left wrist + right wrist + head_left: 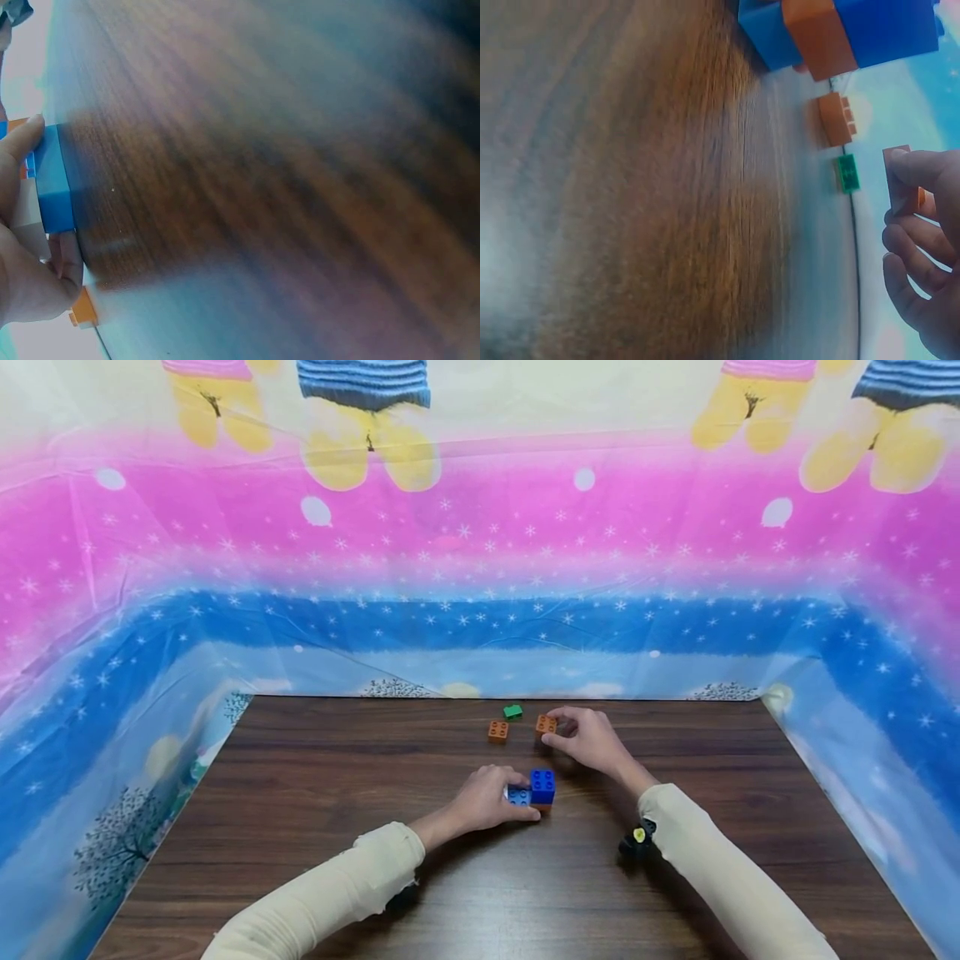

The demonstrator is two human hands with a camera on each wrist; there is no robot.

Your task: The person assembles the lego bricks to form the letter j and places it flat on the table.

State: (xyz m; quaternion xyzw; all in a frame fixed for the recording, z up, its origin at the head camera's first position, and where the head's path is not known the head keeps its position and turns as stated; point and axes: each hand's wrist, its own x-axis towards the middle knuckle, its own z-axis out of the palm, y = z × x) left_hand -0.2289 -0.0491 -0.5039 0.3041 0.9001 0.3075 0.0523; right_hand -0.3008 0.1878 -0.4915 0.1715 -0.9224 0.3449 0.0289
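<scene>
I had two grips closed.
Left hand (pixel 486 800) gripped the brick stack (pixel 542 785), fingers curled round; beyond the stack, right hand (pixel 594 742) pinched an orange brick (pixel 544 725) between its fingers.

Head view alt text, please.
A person's right hand pinches an orange brick while the left hand grips a blue-topped brick stack at a brown table. Another orange brick and a green brick lie near its far edge.

A deep blue brick (pixel 542 786) and a lighter blue brick (pixel 518 797) contrast with a green brick (pixel 513 712) and orange bricks (pixel 498 732); dark brown wood grain streaks the counter (pixel 337 777), the sleeves (pixel 330 885) are cream, white snowflakes dot the pink-and-blue backdrop (pixel 480 577)
</scene>
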